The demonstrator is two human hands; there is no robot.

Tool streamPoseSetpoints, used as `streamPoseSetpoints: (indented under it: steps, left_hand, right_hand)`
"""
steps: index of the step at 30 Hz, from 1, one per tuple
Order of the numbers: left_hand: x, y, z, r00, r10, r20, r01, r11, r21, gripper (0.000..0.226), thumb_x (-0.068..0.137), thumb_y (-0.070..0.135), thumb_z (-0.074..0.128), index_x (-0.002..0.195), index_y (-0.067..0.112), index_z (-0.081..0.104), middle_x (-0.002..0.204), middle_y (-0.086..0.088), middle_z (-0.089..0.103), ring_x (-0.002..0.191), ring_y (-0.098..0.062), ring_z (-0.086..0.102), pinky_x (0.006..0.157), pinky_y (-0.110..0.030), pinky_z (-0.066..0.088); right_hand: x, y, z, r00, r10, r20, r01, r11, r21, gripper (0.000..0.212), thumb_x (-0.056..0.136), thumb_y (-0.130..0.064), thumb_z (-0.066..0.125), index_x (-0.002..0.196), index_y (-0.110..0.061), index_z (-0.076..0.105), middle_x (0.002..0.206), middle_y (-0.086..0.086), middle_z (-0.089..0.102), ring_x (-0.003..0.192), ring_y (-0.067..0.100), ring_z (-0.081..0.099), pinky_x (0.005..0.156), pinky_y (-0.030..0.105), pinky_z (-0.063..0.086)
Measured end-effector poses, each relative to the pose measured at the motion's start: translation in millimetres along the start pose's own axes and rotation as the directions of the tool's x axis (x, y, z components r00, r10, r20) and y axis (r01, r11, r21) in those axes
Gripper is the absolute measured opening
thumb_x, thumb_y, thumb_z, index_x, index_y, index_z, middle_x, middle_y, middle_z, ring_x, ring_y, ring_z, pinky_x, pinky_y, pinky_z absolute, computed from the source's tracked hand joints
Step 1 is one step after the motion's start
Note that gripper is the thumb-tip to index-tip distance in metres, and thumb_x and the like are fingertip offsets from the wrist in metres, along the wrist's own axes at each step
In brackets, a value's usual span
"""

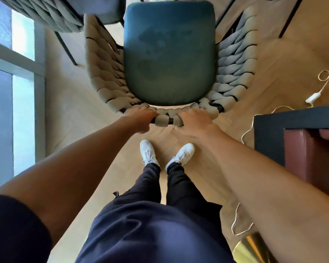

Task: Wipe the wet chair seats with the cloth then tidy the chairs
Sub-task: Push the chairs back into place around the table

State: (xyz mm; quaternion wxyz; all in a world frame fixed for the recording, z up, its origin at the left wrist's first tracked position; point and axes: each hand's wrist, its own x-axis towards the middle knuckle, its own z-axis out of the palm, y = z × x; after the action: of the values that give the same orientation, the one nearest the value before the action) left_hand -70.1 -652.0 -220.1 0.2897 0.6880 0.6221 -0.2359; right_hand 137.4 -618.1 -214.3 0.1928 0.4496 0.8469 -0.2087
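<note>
A: Count of chairs?

B: Two in view. One chair (169,54) straight ahead, seen from above and behind its back. A second chair (51,14) past the left hand and off to that side, only partly in frame.

A: Hands?

B: Two, both on the top rail (167,118) of the near chair's woven back. Left hand (141,118) grips the rail, fingers (150,115) curled over it, thumb underneath. Right hand (195,119) lies on the rail beside it, fingers bent down over the far edge; cannot tell how tightly they close.

A: Seat?

B: One blue-green seat (169,73), just beyond both sets of fingers. Darker blotches mark its middle and far half. No cloth in either hand.

A: Around the hands?

B: Two white shoes (167,154) on the wooden floor (273,63), directly below the wrists, nearer the body. One dark cabinet (285,130) out to the side of the right hand. One pale cord (323,84) with an inline switch beyond that cabinet, on the floor. One window (11,73) well out from the left hand.
</note>
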Motion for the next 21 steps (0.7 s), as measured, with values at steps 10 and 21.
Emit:
streamPoseSetpoints:
  steps: [10, 21]
  left_hand:
    - [1, 31, 2, 0.995, 0.091, -0.049, -0.092, 0.996, -0.020, 0.064, 0.087, 0.010, 0.059, 0.140, 0.044, 0.047, 0.120, 0.003, 0.062, 0.106, -0.025, 0.061, 0.077, -0.039, 0.056]
    - [10, 15, -21, 0.997, 0.060, -0.050, -0.058, 0.997, 0.055, 0.059, 0.093, 0.015, 0.063, 0.144, 0.038, 0.046, 0.120, 0.003, 0.061, 0.094, -0.019, 0.055, 0.078, -0.034, 0.057]
  right_hand:
    - [-14, 28, 8, 0.998, 0.052, 0.020, -0.052, 0.999, -0.013, 0.043, 0.085, -0.055, 0.061, 0.120, -0.030, 0.062, 0.108, 0.001, 0.070, 0.106, 0.028, 0.063, 0.090, 0.039, 0.043]
    - [10, 18, -2, 0.996, 0.072, 0.058, -0.073, 0.997, 0.013, 0.050, 0.088, -0.055, 0.061, 0.127, -0.024, 0.060, 0.116, 0.004, 0.069, 0.113, 0.028, 0.062, 0.096, 0.043, 0.041]
